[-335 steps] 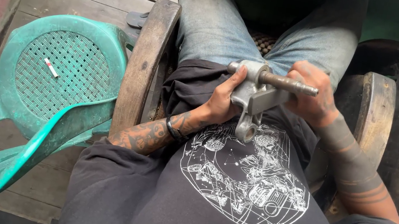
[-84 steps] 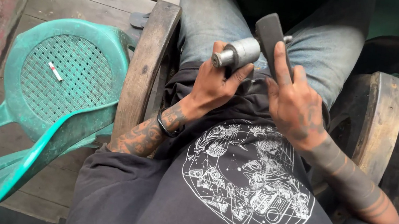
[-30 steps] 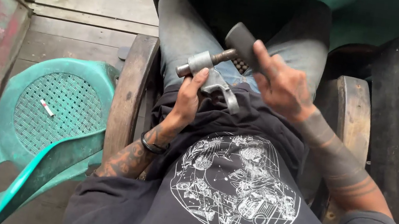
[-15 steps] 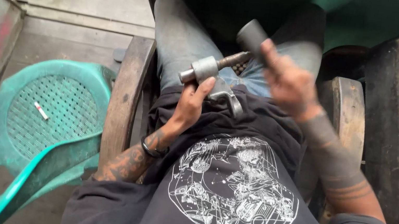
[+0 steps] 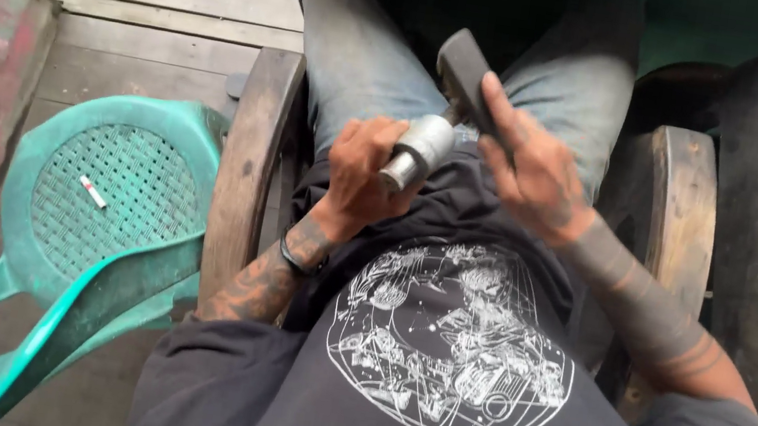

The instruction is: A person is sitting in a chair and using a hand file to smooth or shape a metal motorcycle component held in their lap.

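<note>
Two hands, left hand (image 5: 361, 165) gripping metal cylinder (image 5: 419, 149), right hand (image 5: 531, 166) on dark handle (image 5: 465, 71)

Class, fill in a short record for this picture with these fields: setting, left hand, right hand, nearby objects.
setting: a person sits in a wooden armchair, seen from above
left hand: the left hand grips a grey metal cylinder over the lap
right hand: the right hand holds a dark flat block against the cylinder's far end
nearby objects: a green plastic chair stands beside the armchair, with a cigarette lying on its seat
</note>
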